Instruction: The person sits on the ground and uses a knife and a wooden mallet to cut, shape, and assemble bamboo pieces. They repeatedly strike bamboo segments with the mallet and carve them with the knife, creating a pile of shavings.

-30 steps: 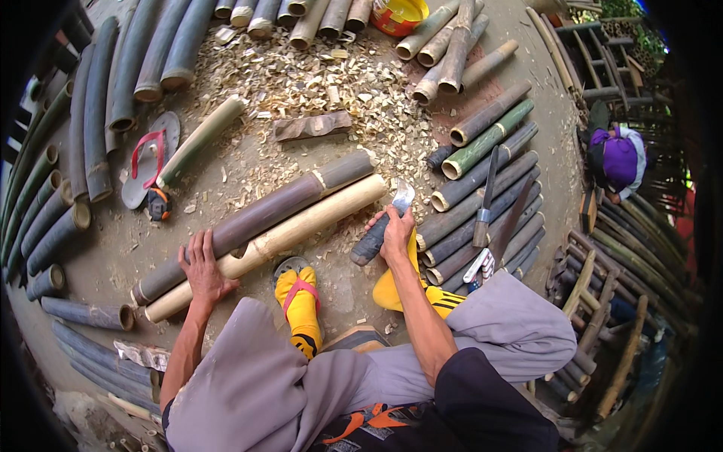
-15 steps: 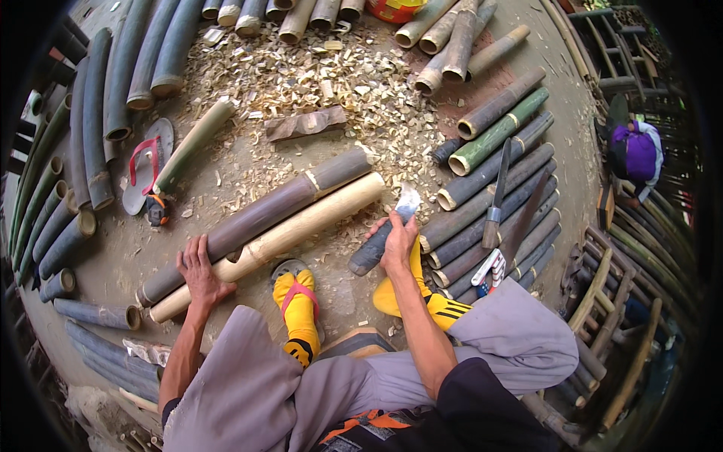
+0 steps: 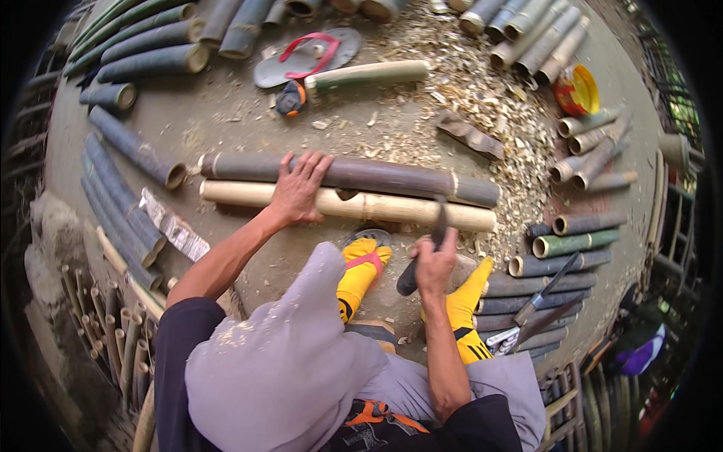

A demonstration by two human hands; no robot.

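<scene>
Clutching one knife (image 3: pixel 407 279) in tightly curled right hand (image 3: pixel 435 264), with blade by one pale bamboo tube (image 3: pixel 399 209); can't tell if touching. Resting left hand (image 3: pixel 300 188), half-open with spread fingers, across that tube and one dark tube (image 3: pixel 399 174), side by side on ground (image 3: pixel 294 252). Farther out: one tape measure (image 3: pixel 290 99), one loose sandal (image 3: pixel 307 57), one red-and-yellow tub (image 3: pixel 578 92).

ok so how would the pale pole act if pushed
The pale pole would probably roll, being round, though the dark pole beside it may block one way. It is likely stiff, as it lies straight. Its dark notch hints it is hollow, so it may be light for its size.
</scene>
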